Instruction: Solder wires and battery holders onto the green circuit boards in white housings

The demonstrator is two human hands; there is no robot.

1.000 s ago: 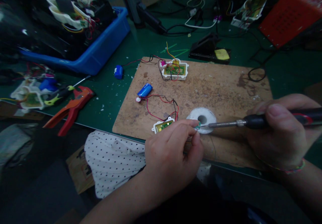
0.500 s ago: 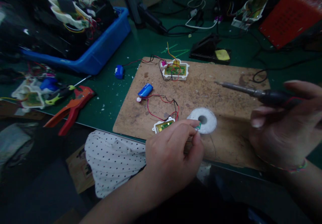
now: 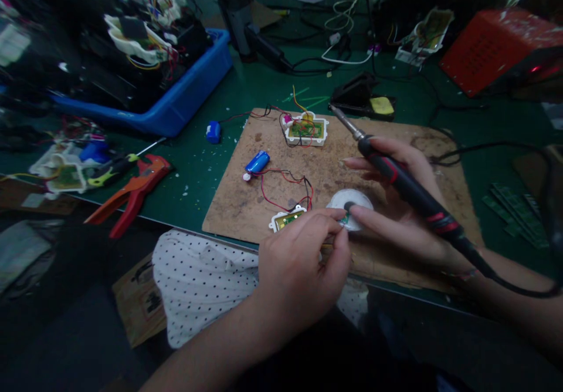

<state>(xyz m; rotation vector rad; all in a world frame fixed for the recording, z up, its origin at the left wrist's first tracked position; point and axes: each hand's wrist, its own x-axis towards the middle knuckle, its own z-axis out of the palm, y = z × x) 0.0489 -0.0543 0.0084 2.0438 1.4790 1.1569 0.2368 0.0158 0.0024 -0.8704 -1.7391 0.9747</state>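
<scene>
Green showed at the fingertips of the left hand [image 3: 305, 260], where its fingers pinched a small circuit board [image 3: 345, 218] just in front of a white spool [image 3: 342, 197] on a brown board [image 3: 229, 204]. The right hand [image 3: 407, 219] grasped a soldering iron [image 3: 413, 192] slantwise, its metal tip pointing up and away from the circuit board, while the thumb reached towards the left fingertips; whether it touched the piece, one could not tell. Beside the left hand lay a white housing [image 3: 281, 220], partly hidden, wired to a blue cylinder [image 3: 257, 161]. Red-handled cutters [image 3: 136, 195] rested farther left on the green worktop [image 3: 189, 169].
</scene>
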